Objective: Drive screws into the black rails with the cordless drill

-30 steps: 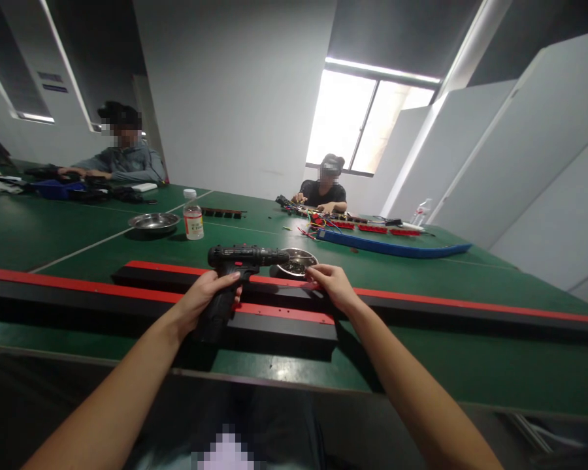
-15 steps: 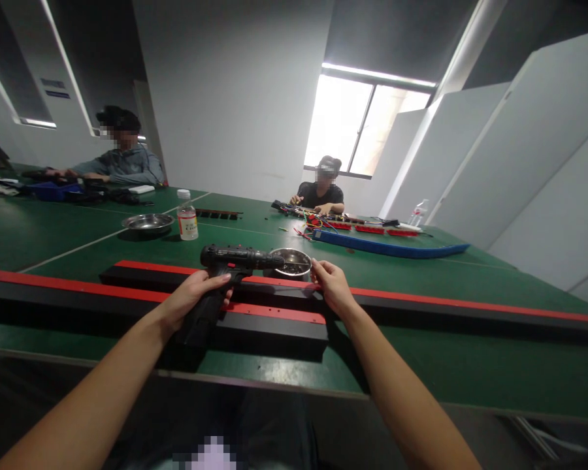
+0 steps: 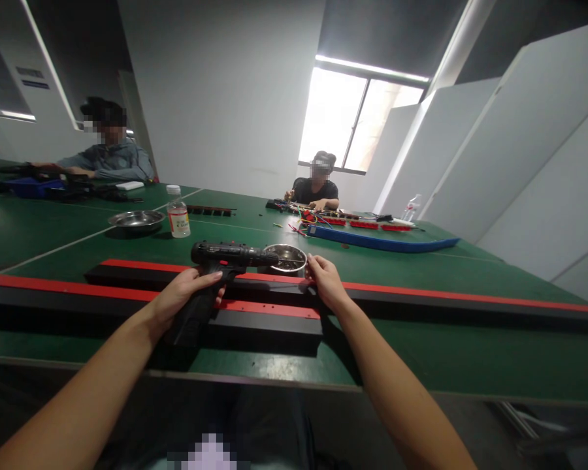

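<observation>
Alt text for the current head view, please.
The left hand grips a black power drill pointed toward the right hand. Two long black bars with red tops lie on a green table, a metal bowl just beyond; two people sit farther back.

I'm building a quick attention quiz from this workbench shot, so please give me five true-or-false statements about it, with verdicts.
1. The left hand grips the black pistol-shaped power drill. True.
2. The right hand is nearer the shiny round metal bowl than the left hand is. True.
3. The drill's front end points away from the right hand. False: it points toward the right hand.
4. The white-capped clear plastic bottle stands upright. True.
5. That bottle stands inside the bowl. False: it stands apart from the bowl, on the green table.
</observation>
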The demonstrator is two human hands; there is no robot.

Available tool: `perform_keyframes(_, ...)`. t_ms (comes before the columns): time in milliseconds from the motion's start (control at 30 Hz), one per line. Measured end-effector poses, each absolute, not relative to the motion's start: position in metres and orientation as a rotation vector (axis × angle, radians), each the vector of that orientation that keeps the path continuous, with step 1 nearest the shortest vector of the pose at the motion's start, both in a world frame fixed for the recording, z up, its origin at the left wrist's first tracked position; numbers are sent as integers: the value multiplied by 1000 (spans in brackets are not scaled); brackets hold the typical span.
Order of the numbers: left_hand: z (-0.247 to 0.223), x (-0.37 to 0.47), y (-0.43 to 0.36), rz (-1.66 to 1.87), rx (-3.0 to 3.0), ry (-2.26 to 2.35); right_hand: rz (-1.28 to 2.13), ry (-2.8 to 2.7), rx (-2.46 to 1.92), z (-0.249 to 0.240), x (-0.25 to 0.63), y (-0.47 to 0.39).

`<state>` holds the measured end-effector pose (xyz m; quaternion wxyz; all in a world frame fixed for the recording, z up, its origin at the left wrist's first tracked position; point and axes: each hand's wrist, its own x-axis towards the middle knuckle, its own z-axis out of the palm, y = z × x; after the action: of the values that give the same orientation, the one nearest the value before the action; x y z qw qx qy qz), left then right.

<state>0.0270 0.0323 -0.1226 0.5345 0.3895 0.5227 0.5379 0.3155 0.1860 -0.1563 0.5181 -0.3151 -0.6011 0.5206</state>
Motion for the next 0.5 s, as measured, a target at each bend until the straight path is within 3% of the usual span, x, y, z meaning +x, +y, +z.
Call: perform_keyframes(500,-123,25,32,1268,930,1231,1144,-1554,-836,-151,315,181)
